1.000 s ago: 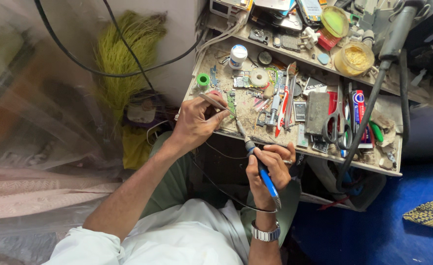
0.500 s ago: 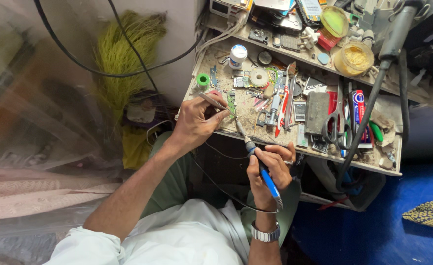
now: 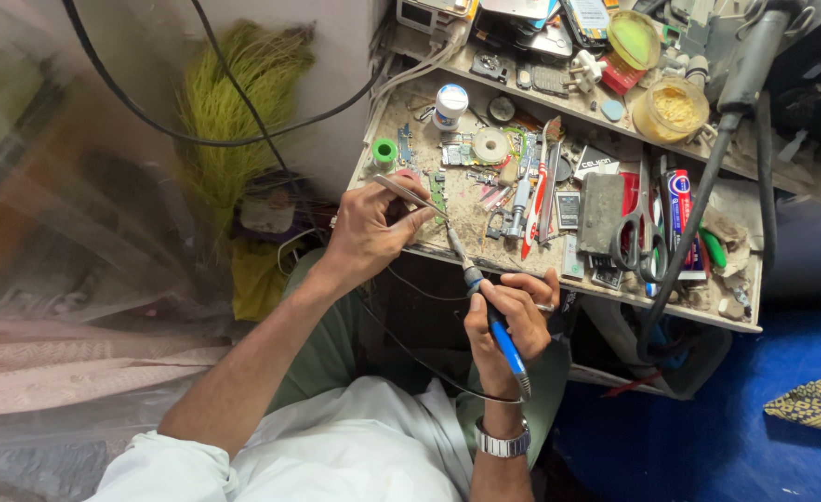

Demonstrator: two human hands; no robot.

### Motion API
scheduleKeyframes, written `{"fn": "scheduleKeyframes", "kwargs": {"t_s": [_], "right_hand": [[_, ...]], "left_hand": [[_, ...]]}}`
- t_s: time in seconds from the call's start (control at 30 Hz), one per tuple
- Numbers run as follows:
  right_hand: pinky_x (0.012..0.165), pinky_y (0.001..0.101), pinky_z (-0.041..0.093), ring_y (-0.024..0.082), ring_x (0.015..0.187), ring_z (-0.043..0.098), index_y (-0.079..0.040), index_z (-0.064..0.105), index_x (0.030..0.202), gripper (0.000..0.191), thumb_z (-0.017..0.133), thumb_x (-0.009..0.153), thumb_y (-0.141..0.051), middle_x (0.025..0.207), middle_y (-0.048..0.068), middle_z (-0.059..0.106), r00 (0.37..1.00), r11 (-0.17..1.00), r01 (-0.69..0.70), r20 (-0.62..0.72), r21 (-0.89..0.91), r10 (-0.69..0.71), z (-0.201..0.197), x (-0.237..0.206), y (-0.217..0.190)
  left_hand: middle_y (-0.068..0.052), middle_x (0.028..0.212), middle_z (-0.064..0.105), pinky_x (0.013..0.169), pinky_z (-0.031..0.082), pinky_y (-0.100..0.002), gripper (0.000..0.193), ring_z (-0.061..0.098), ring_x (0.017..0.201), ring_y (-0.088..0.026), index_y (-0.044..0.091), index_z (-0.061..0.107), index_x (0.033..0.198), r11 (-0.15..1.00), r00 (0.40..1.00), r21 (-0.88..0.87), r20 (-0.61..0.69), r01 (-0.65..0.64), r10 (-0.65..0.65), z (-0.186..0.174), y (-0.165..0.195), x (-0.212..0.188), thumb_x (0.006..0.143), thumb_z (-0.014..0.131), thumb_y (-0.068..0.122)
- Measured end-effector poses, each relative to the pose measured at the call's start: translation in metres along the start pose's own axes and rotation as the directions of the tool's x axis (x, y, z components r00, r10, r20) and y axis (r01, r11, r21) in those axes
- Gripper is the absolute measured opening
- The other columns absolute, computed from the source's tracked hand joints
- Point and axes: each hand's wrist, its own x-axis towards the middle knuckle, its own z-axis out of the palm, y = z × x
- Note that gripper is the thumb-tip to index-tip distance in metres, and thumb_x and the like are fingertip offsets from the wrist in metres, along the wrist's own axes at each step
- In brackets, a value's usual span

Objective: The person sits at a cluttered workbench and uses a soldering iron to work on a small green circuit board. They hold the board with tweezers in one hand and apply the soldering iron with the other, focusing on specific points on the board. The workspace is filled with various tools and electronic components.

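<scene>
My left hand (image 3: 369,232) pinches thin metal tweezers (image 3: 409,196) over the near left corner of a cluttered workbench (image 3: 485,200). The tweezer tips rest by a small green circuit board (image 3: 437,193). My right hand (image 3: 508,321) grips a blue-handled soldering iron (image 3: 496,330) like a pen, below the bench's front edge. Its metal tip (image 3: 451,238) points up to the left, toward the board near the tweezers. The iron's black cord (image 3: 410,349) loops down across my lap. A metal watch (image 3: 501,442) sits on my right wrist.
The bench carries scissors (image 3: 638,228), a grey block (image 3: 601,209), a solder roll (image 3: 491,145), a green tape roll (image 3: 384,151), a white jar (image 3: 450,104) and several small parts. A black hose (image 3: 708,186) hangs at right. A yellow-green broom (image 3: 234,112) leans left. Blue floor lies at right.
</scene>
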Motion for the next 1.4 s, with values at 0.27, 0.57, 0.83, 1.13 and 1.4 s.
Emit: {"fn": "scheduleKeyframes", "kwargs": {"t_s": [0.27, 0.57, 0.83, 1.13, 1.4], "right_hand": [[0.128, 0.0524, 0.028, 0.022, 0.101, 0.067, -0.008, 0.072, 0.095, 0.015, 0.075, 0.081, -0.003, 0.089, 0.003, 0.072, 1.0, 1.0, 0.003, -0.01, 0.011, -0.003, -0.0013, 0.0005, 0.0021], [0.128, 0.0519, 0.028, 0.022, 0.101, 0.067, -0.008, 0.073, 0.096, 0.016, 0.075, 0.081, -0.003, 0.089, 0.003, 0.072, 1.0, 1.0, -0.013, -0.004, 0.016, 0.014, -0.0034, 0.0015, 0.0022], [0.128, 0.0515, 0.029, 0.022, 0.101, 0.067, -0.008, 0.073, 0.095, 0.015, 0.075, 0.081, -0.003, 0.09, 0.003, 0.072, 1.0, 1.0, -0.021, 0.007, 0.0, 0.021, -0.0051, 0.0015, 0.0021], [0.128, 0.051, 0.029, 0.023, 0.101, 0.067, -0.008, 0.071, 0.094, 0.014, 0.075, 0.082, -0.002, 0.091, 0.004, 0.073, 1.0, 1.0, -0.016, -0.016, 0.02, 0.016, -0.0026, 0.002, 0.0033], [0.127, 0.0506, 0.028, 0.023, 0.1, 0.068, -0.008, 0.071, 0.094, 0.015, 0.075, 0.081, -0.002, 0.091, 0.004, 0.073, 1.0, 1.0, -0.019, -0.002, 0.019, 0.019, -0.0032, 0.0024, 0.003]], "left_hand": [[-0.005, 0.098, 0.069, 0.069, 0.058, -0.029, 0.017, 0.066, 0.079, -0.011, -0.002, 0.07, 0.1, 0.981, 0.983, -0.078, 0.051, 0.18, -0.176, 0.0014, 0.0031, 0.0003, 0.089, 0.079, 0.007], [-0.006, 0.1, 0.07, 0.082, 0.059, -0.028, 0.017, 0.067, 0.092, -0.011, -0.003, 0.07, 0.101, 0.999, 0.999, -0.042, 0.024, 0.03, -0.029, 0.003, 0.0001, 0.0011, 0.089, 0.079, 0.004], [-0.009, 0.099, 0.072, 0.086, 0.059, -0.031, 0.017, 0.069, 0.095, -0.014, -0.004, 0.071, 0.1, 1.0, 1.0, 0.017, 0.004, -0.012, 0.012, 0.004, 0.0011, 0.0014, 0.088, 0.081, 0.005], [-0.009, 0.099, 0.073, 0.084, 0.06, -0.03, 0.014, 0.071, 0.093, -0.013, -0.003, 0.072, 0.1, 1.0, 1.0, 0.001, 0.0, -0.004, 0.004, 0.0052, 0.0008, 0.0008, 0.09, 0.079, 0.005], [-0.008, 0.096, 0.073, 0.081, 0.059, -0.029, 0.016, 0.071, 0.089, -0.013, -0.003, 0.071, 0.1, 0.999, 1.0, 0.033, -0.011, 0.003, -0.003, 0.0054, 0.0006, 0.001, 0.09, 0.079, 0.005]]}}
